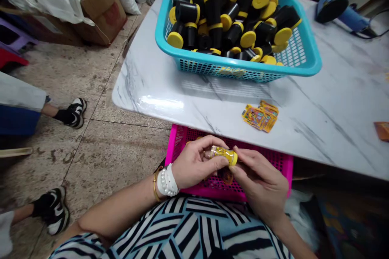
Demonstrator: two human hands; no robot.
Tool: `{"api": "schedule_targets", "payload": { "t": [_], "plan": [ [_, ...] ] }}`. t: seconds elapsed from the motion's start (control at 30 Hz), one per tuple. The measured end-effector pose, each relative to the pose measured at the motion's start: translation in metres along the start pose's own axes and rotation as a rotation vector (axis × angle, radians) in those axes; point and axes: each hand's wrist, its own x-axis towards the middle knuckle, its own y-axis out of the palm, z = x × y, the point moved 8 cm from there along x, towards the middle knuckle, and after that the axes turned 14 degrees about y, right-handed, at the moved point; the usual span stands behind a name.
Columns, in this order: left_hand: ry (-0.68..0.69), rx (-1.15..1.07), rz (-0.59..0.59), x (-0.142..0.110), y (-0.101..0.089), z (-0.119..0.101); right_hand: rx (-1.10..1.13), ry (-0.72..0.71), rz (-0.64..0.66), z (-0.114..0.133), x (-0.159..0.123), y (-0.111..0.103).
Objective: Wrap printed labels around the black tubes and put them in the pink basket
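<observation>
We hold a little clear bottle (219,152) with a yellow cap (235,158) in our two hands. It lies on its side between them, over the pink basket (285,172) and just by the near edge of the worktop (146,85). Its long way runs from left to right. The cap points to our right hand (266,182), and that end tips a bit toward our tummy. The clear end points to our left hand (193,164).

Both hands are close to it, one on each side. Our left hand wraps round the clear part, with the thumb along the near side. Our right hand comes in from the other side and pinches the cap end with its finger and thumb. Both our arms reach forward and bend in to meet in front of us.

Past the bottle, some small orange and yellow packets (261,116) sit in a messy pile on the worktop. Farther back is a blue basket (243,62) full of black tubes (213,8) with yellow ends.
</observation>
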Motion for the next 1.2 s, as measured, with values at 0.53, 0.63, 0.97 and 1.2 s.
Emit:
{"api": "schedule_targets", "payload": {
  "t": [0.53, 0.63, 0.97, 1.2],
  "plan": [
    [-0.032, 0.259, 0.022, -0.007, -0.013, -0.009, 0.039, -0.086, 0.042, 0.002, 0.002, 0.004],
    [-0.082, 0.243, -0.019, -0.007, -0.015, -0.004, -0.088, -0.178, 0.044, 0.005, -0.001, 0.004],
    [0.065, 0.328, 0.102, 0.001, -0.004, -0.011, -0.132, -0.259, 0.131, 0.009, 0.001, 0.003],
    [-0.153, 0.208, 0.102, -0.008, -0.008, 0.01, -0.089, -0.207, 0.097, 0.005, 0.0, 0.014]
  ]
}}
